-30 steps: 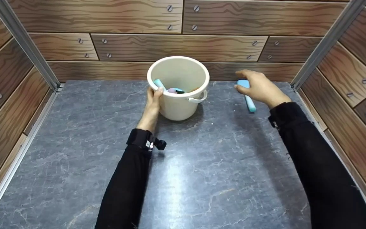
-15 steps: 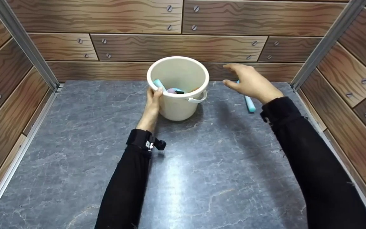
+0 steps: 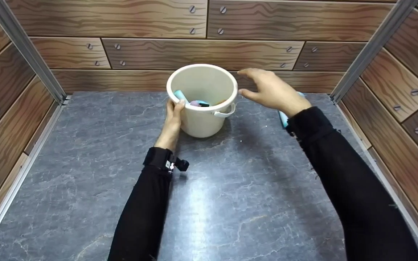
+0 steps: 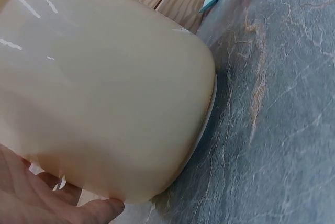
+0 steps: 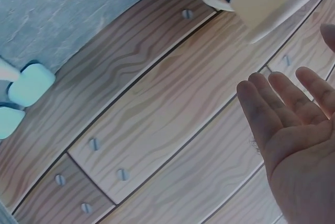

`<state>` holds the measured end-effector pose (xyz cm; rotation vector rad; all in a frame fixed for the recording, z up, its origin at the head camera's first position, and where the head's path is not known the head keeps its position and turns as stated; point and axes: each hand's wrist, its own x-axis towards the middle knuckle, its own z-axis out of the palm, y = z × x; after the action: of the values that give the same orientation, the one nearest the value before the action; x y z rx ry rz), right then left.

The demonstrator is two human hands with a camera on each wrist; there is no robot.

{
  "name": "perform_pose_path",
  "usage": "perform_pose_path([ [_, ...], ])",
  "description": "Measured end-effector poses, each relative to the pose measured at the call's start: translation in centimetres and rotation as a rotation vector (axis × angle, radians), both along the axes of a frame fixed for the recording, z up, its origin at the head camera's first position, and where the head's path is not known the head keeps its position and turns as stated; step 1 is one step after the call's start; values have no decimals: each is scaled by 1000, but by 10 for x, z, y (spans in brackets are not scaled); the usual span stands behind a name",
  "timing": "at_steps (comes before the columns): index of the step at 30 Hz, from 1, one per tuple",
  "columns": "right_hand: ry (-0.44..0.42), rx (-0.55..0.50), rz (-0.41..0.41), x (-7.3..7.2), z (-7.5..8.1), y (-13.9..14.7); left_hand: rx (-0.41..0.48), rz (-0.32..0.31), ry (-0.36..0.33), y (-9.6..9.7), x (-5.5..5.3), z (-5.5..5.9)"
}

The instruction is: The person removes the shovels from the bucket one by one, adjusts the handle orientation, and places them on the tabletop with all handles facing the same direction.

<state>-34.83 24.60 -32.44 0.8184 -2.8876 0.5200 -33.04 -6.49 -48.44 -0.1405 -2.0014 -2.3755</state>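
A cream plastic bucket [image 3: 202,121] stands upright at the back of the floor, its white handle hanging at the right. My left hand [image 3: 172,121] grips its left side, thumb near the rim; the left wrist view has this hand [image 4: 47,198] against the bucket wall [image 4: 115,88]. Inside lie a turquoise rod-like piece [image 3: 181,96], a purple piece [image 3: 195,103] and a black piece [image 3: 204,105], partly hidden by the rim. My right hand [image 3: 272,90] holds nothing and hovers just right of the rim, fingers extended, also plain in the right wrist view [image 5: 303,145].
A light-blue item with a rod-like handle [image 3: 283,119] lies on the grey marbled surface [image 3: 85,163], partly covered by my right wrist. Two rounded turquoise ends [image 5: 32,84] show in the right wrist view. Wood-patterned walls [image 3: 205,54] enclose the back and sides.
My right hand has moved left from above the light-blue item to beside the bucket's rim, holding nothing. The left hand and the bucket have stayed put.
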Motion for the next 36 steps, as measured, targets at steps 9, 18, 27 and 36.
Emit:
perform_pose_path([
  [9, 16, 0, 58, 4, 6, -28, 7, 0, -1, 0, 0, 1],
  [18, -18, 52, 60, 6, 7, -51, -2, -1, -20, -1, 0, 0],
  [27, -71, 42, 109, 4, 1, -70, -4, 7, -17, 0, -1, 1],
  [36, -141, 21, 138, -4, -3, -86, -4, 10, -17, 1, -1, 1],
])
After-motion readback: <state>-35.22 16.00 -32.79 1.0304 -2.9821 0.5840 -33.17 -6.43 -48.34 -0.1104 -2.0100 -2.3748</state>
